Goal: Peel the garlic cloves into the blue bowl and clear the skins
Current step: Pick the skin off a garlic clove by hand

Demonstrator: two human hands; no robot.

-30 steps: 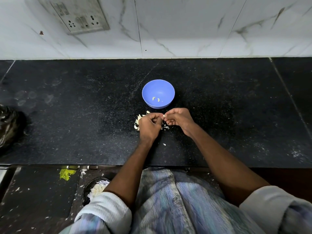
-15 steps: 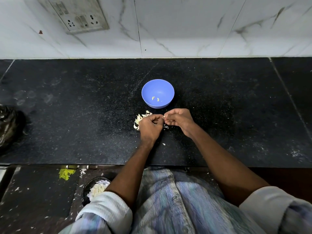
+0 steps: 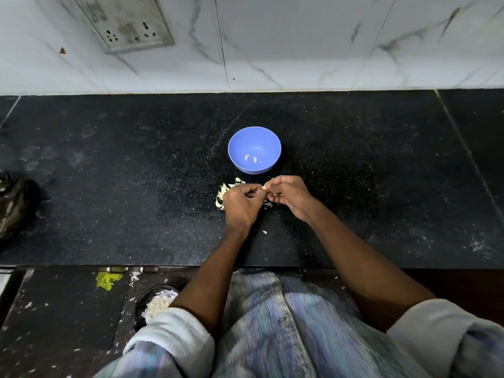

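Observation:
The blue bowl (image 3: 254,137) stands on the black counter (image 3: 136,186) and holds two peeled cloves (image 3: 251,158). Just in front of the bowl my left hand (image 3: 241,204) and my right hand (image 3: 289,196) meet, both pinching one small garlic clove (image 3: 263,188) between their fingertips. A heap of unpeeled cloves and skins (image 3: 223,192) lies beside and partly under my left hand. A few skin bits (image 3: 267,204) lie between my hands, and one scrap (image 3: 264,232) sits nearer the counter edge.
A dark crumpled bag (image 3: 15,205) rests at the counter's left edge. Below the counter front, a round dark bin with pale skins (image 3: 156,302) stands on the floor. The white tiled wall with a socket plate (image 3: 128,23) backs the counter.
My hands stay together on the clove and have barely shifted. The bowl and heap have not moved.

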